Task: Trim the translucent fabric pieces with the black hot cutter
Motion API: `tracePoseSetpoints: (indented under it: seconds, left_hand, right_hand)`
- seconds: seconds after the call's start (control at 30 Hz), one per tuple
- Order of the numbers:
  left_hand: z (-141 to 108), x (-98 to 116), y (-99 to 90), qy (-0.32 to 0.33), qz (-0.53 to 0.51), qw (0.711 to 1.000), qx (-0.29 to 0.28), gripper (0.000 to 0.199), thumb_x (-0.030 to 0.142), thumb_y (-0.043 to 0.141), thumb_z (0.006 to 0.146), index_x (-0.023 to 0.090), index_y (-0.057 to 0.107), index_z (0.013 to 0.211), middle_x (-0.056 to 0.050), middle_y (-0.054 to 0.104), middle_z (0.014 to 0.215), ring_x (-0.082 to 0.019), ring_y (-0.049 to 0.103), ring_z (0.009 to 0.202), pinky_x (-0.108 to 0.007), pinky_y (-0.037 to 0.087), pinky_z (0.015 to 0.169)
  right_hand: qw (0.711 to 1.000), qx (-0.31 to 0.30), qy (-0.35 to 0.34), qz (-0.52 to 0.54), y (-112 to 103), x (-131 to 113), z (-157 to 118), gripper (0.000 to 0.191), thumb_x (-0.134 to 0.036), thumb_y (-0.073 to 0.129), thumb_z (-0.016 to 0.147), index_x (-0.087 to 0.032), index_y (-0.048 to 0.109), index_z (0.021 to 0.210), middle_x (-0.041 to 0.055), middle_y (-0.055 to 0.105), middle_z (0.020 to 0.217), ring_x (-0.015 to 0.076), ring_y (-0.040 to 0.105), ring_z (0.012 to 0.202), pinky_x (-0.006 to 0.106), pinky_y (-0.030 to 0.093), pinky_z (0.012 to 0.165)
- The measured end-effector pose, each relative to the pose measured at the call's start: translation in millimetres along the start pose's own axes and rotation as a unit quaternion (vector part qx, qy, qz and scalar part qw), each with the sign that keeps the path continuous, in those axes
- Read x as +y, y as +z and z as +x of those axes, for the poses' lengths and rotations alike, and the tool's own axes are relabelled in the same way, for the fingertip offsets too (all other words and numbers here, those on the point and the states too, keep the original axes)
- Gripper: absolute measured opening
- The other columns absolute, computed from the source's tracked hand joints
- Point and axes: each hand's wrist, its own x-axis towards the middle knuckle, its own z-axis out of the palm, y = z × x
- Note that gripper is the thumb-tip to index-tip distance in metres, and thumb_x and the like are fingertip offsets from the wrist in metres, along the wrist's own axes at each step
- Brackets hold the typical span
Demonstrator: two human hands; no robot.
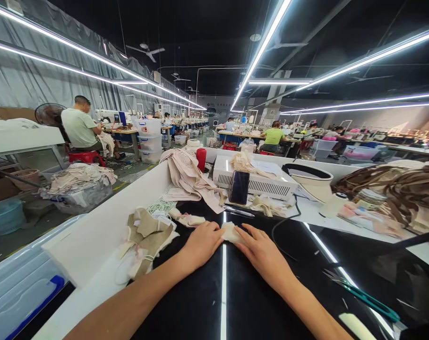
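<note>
A small folded piece of cream fabric [232,233] lies on the glossy black worktop, between both hands. My left hand [204,242] is closed on its left edge, fingers bent together. My right hand [262,248] pinches the right edge, with one finger lifted apart from the others. Parts of the fabric are hidden under the fingertips. Just beyond my left hand lie small pink and cream scraps [188,219]. Olive and white fabric pieces [149,233] are heaped to its left, near pale green cord [161,206].
Behind the hands are a pen [239,211], a phone [239,187] leaning on a white vented box [257,177], and draped beige fabric [193,179]. Teal-handled snips [370,297] lie right, past a black cable [276,236]. A co-worker [80,125] sits at far left.
</note>
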Motion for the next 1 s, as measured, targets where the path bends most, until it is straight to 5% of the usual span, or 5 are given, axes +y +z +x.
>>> tracePoseSetpoints:
  seconds: [0.2,0.57,0.83,1.0]
  left_hand:
    - [0.4,0.0,0.5,0.002,0.002,1.0,0.0,0.018,0.022,0.058,0.107,0.019,0.066,0.123,-0.007,0.069,0.118,-0.024,0.065,0.109,-0.037,0.054,0.097]
    - [1.0,-3.5,2.5,0.011,-0.003,1.0,0.003,0.018,0.022,0.055,0.108,0.02,0.067,0.121,-0.009,0.067,0.119,-0.025,0.064,0.111,-0.04,0.052,0.099]
    - [-0.3,-8.9,-1.8,0.019,-0.024,0.999,0.011,0.032,0.028,0.062,0.105,0.02,0.062,0.136,-0.008,0.069,0.122,-0.024,0.067,0.113,-0.036,0.054,0.099]
    - [0.1,-14.6,-10.4,0.038,-0.036,0.998,0.027,0.04,0.026,0.067,0.101,0.02,0.061,0.14,-0.01,0.068,0.133,-0.023,0.067,0.121,-0.036,0.054,0.105]
  right_hand:
    - [0.999,-0.024,-0.027,-0.013,0.0,-11.7,-5.8,0.056,-0.044,0.054,0.107,-0.022,0.05,0.159,0.0097,0.053,0.163,0.0349,0.052,0.149,0.054,0.051,0.117]
    - [0.995,-0.102,-0.001,0.007,12.0,-22.2,-4.3,0.058,-0.048,0.046,0.109,-0.013,0.054,0.155,0.0176,0.054,0.158,0.0327,0.057,0.145,0.054,0.052,0.116]
    - [0.996,-0.076,0.028,0.028,-5.0,-26.3,-2.1,0.062,-0.047,0.047,0.109,-0.012,0.046,0.16,0.0195,0.045,0.164,0.0378,0.045,0.153,0.063,0.044,0.12]
    - [0.997,-0.053,0.012,0.058,-35.1,-54.5,-20.2,0.059,-0.041,0.049,0.109,-0.016,0.043,0.163,0.0183,0.044,0.165,0.0357,0.042,0.155,0.061,0.042,0.122]
